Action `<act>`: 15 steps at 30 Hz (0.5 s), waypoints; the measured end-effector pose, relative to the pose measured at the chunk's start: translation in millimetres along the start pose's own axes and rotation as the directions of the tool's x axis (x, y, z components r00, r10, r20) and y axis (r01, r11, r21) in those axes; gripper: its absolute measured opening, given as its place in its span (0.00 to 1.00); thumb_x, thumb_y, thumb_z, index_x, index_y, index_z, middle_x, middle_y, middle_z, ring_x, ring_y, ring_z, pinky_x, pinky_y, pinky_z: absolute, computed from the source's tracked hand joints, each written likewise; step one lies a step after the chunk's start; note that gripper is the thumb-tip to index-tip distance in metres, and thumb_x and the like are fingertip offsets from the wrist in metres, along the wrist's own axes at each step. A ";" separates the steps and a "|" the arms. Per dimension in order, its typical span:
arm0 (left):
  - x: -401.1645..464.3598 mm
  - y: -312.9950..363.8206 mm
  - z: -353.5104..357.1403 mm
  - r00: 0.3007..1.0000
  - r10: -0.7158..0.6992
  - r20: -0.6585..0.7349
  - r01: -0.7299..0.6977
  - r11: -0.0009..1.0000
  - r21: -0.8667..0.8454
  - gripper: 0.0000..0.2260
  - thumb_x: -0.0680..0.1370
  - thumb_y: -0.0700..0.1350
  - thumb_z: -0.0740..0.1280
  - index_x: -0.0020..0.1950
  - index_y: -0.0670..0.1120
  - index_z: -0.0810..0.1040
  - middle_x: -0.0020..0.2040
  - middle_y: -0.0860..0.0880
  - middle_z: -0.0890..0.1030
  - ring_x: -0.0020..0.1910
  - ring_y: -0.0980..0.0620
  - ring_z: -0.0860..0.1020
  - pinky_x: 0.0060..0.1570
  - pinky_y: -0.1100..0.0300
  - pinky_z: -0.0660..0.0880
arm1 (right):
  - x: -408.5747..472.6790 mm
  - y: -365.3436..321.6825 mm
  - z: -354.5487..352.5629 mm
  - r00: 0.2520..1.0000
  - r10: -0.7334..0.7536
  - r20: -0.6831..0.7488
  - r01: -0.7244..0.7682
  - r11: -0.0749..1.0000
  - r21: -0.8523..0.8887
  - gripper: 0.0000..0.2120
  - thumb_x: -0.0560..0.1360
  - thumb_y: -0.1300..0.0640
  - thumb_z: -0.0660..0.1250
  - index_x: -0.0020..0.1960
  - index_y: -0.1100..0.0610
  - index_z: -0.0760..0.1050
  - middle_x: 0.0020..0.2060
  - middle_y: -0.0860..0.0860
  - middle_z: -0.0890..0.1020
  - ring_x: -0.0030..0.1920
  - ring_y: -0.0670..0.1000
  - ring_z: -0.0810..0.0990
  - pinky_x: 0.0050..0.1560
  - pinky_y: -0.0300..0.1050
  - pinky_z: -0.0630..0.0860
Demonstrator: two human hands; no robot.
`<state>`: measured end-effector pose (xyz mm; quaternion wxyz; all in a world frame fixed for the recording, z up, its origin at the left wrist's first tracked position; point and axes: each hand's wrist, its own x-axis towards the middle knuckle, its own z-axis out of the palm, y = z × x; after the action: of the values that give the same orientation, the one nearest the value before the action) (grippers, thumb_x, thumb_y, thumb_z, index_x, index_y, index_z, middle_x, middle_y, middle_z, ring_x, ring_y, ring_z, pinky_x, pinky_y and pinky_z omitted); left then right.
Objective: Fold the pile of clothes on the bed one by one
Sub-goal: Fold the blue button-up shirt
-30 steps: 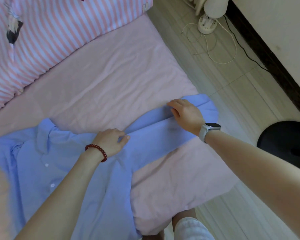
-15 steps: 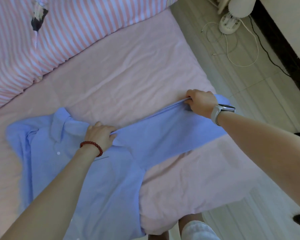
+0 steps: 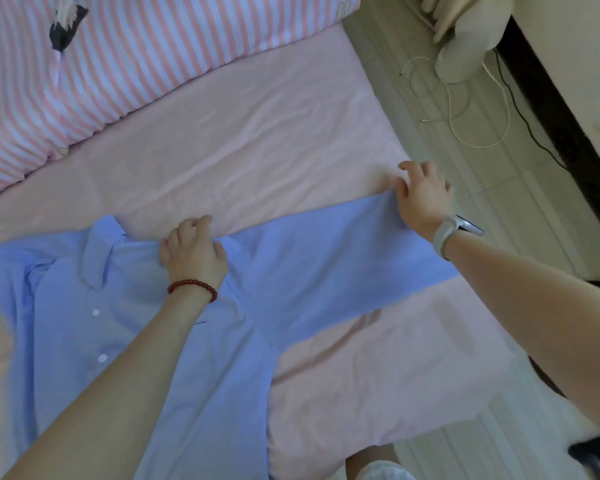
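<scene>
Shirt: a light blue cotton button-up shirt point(image 3: 129, 327) lies front-up on my bed, collar toward the striped bedding, white buttons running down its placket, one long sleeve stretched flat out to the right toward the bed's edge.
Bed: a pale pink, softly creased fitted sheet point(image 3: 257, 140) covers the mattress under the shirt.
Left hand: my left hand point(image 3: 194, 254), a dark red beaded bracelet point(image 3: 193, 287) at the wrist, rests palm-down on the shirt's shoulder just right of the collar; fingers bent, tips at the top seam. Whether they pinch the cloth or only press it, I cannot tell.
Right hand: my right hand point(image 3: 423, 199), a grey-strapped smartwatch point(image 3: 456, 233) on the wrist, sits at the cuff end of the outstretched sleeve, thumb on the fabric's upper corner, fingers loose and spread over the pink sheet just beyond it.
Bedding: a pink-and-white striped quilt point(image 3: 125, 46) with a small black cartoon print is bunched at the far side of the bed.
Floor: pale tiles to the right carry a white fan base point(image 3: 465, 60), loose white cables point(image 3: 465, 109) and a black cord along the wall.
</scene>
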<state>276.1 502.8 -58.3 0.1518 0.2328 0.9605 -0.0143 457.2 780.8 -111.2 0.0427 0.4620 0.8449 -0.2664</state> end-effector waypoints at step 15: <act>-66.0 130.8 63.7 0.812 0.340 0.474 -0.463 0.870 0.168 0.28 0.79 0.60 0.50 0.74 0.61 0.39 0.75 0.52 0.33 0.74 0.43 0.34 0.69 0.35 0.41 | -49.9 110.1 -3.0 0.318 0.674 0.667 -0.595 -0.405 0.694 0.08 0.76 0.54 0.63 0.50 0.58 0.68 0.28 0.52 0.75 0.25 0.51 0.75 0.23 0.36 0.73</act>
<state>409.1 583.9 -93.7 0.3251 0.4419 0.8194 -0.1660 574.6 792.0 -138.0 -0.1275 0.7783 0.0315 -0.6139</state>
